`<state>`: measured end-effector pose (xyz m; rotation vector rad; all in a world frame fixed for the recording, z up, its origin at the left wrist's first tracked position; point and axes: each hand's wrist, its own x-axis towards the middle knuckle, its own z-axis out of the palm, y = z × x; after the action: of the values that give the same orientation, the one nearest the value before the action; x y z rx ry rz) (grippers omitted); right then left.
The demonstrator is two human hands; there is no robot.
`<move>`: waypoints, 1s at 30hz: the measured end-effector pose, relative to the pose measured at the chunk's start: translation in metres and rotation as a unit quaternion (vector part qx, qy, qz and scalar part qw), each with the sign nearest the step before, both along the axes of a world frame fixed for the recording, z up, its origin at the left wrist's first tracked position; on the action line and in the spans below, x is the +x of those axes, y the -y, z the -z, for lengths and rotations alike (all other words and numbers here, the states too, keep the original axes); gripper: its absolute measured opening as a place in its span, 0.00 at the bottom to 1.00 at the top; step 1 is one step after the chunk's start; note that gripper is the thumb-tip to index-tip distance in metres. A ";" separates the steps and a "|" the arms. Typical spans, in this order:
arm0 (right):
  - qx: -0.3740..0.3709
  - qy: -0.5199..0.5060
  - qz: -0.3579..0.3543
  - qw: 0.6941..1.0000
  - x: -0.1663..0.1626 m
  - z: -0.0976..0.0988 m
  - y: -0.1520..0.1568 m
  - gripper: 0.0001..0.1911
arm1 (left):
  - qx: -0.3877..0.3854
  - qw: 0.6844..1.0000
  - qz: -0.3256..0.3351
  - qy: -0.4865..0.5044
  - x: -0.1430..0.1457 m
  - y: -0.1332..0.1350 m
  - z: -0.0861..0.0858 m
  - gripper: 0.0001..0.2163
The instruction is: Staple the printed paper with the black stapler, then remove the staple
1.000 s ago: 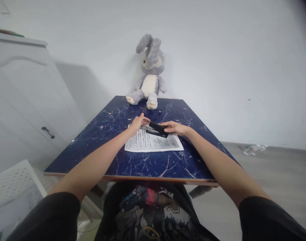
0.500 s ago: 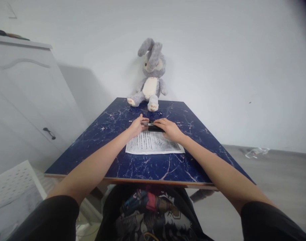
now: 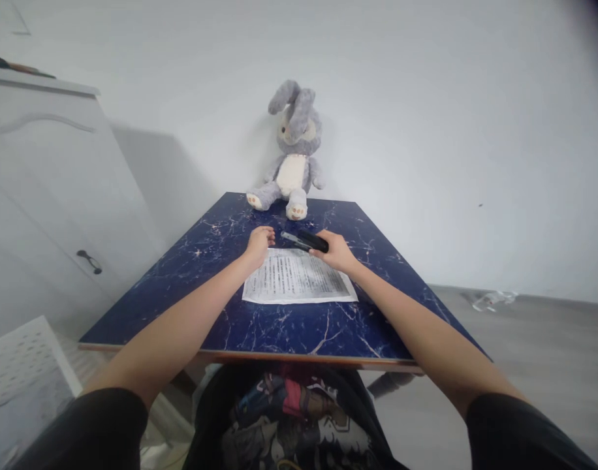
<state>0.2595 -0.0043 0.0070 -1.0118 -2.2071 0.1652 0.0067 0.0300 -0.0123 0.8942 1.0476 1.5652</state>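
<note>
A black stapler (image 3: pixel 313 241) with a silver metal base is in my right hand (image 3: pixel 335 250), whose fingers wrap around its rear end. Its front points left, with the upper arm and the metal base spread apart. The stapler is over the far edge of a printed sheet of paper (image 3: pixel 299 281) lying on the table. My left hand (image 3: pixel 260 245) is by the sheet's far left corner, a short gap from the stapler's tip. Its fingers are curled in, and whatever they may hold is hidden.
The blue marbled table (image 3: pixel 181 307) stands against a white wall. A grey plush rabbit (image 3: pixel 292 173) sits at its far edge. To the left are a white cabinet (image 3: pixel 39 176) and a white perforated panel (image 3: pixel 25 359). Clear plastic wrapping (image 3: pixel 495 299) lies on the floor at right.
My hands have moved apart. The left has drawn back from the stapler and curled its fingers. The stapler, now in my right hand alone, is tilted with its two arms spread.
</note>
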 end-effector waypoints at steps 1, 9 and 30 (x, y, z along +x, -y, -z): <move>-0.047 0.003 -0.017 0.999 0.002 0.001 -0.002 0.13 | 0.037 0.999 -0.033 0.002 -0.001 -0.002 -0.001 0.06; -0.082 -0.005 -0.142 0.986 0.003 -0.006 0.002 0.26 | 0.288 0.947 0.063 -0.128 0.009 0.019 -0.013 0.08; 0.148 -0.121 -0.114 0.975 -0.016 -0.022 0.023 0.10 | 0.340 0.859 0.240 -0.300 0.022 0.060 -0.028 0.16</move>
<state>0.2436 -0.0277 0.0288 -0.5443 -2.0418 0.0561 0.0289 -0.0296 0.0156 2.0580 0.5615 1.2338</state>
